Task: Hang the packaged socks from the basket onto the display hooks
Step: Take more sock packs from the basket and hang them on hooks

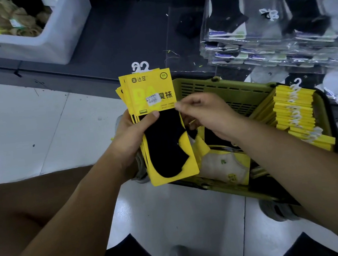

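- I judge this to be the sorting step: a bunch of packs is out of the basket and none of it is hung yet.
- My left hand is wrapped round a fanned stack of yellow card packs holding black ankle socks, thumb across the front, in the middle of the frame.
- My right hand has its fingers curled, with thumb and forefinger tips pinching the right edge of the front pack.
- The next move, as I see it, is to peel off that front pack and carry it by its white plastic hanger to a display hook. I can make out no free hook.
- The olive-green plastic basket sits on the floor at lower right, with a row of matching yellow packs along its right side.
- The cards look stiff and flat, and the front one has a small sticker on it.
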